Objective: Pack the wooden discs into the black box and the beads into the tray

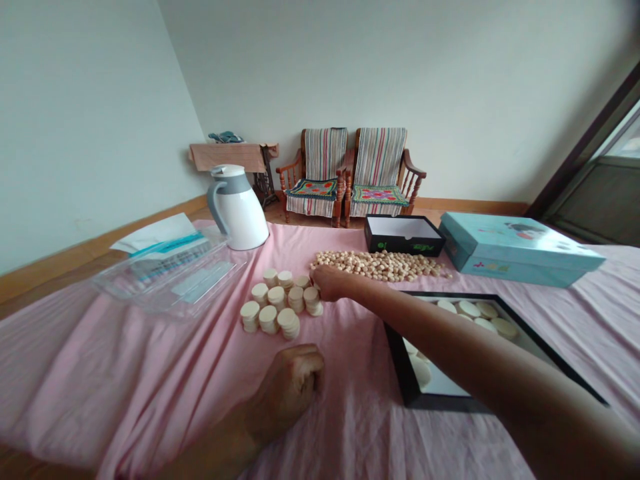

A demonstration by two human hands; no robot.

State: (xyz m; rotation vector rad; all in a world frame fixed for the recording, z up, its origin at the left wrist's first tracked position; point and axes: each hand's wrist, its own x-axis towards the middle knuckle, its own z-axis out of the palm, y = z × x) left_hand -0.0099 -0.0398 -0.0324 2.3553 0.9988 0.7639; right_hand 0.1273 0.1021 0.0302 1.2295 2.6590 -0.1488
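Stacks [277,295] want light, level handling; right hand [328,283] at their edge, grip unclear; left hand [296,377] fisted.

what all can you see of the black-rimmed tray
The shallow black-rimmed tray looks like cardboard, with a pale inside. It lies open side up on the pink cloth, nearer than the light-blue box. Pale round discs lie in it, at its far and left sides. The right forearm crosses over it, hiding much of it; contact is unclear.
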